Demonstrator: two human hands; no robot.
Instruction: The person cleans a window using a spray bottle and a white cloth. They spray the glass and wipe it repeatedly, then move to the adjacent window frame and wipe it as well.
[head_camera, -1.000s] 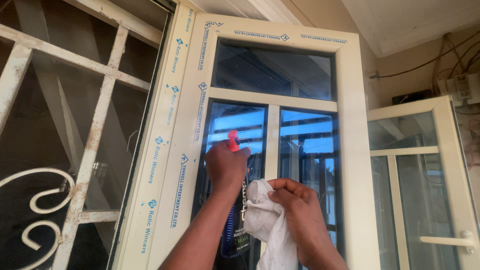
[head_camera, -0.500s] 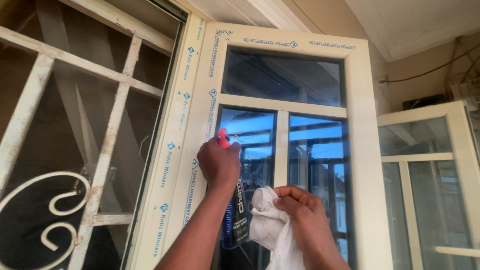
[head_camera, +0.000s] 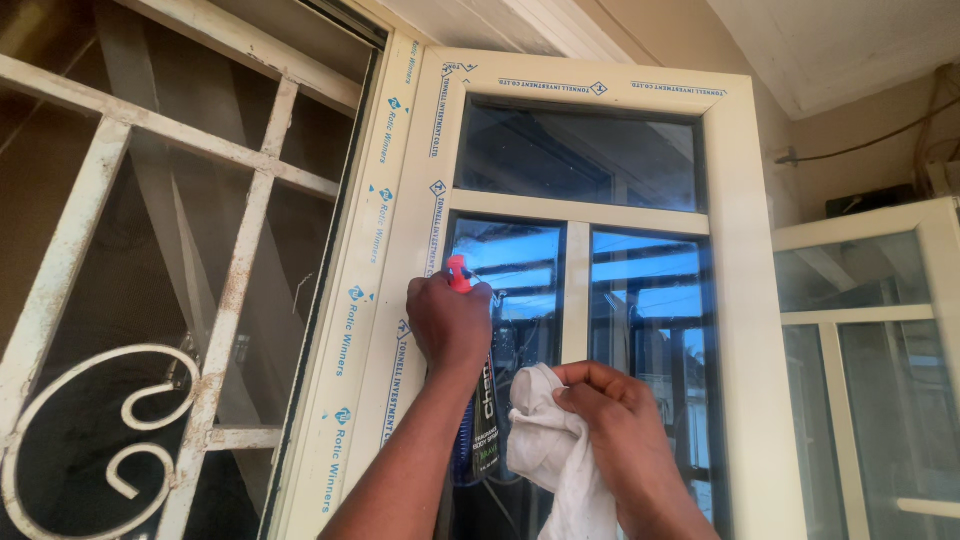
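My left hand (head_camera: 449, 320) grips a dark spray bottle (head_camera: 485, 425) with a red-orange nozzle (head_camera: 458, 271), held up against the lower left pane of a cream-framed window (head_camera: 738, 250). The nozzle points at the glass. Just below and to the right, my right hand (head_camera: 612, 420) clutches a crumpled white cloth (head_camera: 545, 455) near the window's centre bar (head_camera: 575, 290). The cloth hangs down past the hand.
A rusty white iron grille (head_camera: 230, 290) with a scroll pattern fills the left side. A second cream-framed glass panel (head_camera: 870, 330) stands open at the right. Cables run along the wall (head_camera: 880, 135) above it. The window frame's left edge carries blue-printed protective film (head_camera: 375, 260).
The view has swung left, so the window now sits further right in frame. Both hands stay in the same pose against the lower pane, bottle and cloth still held.
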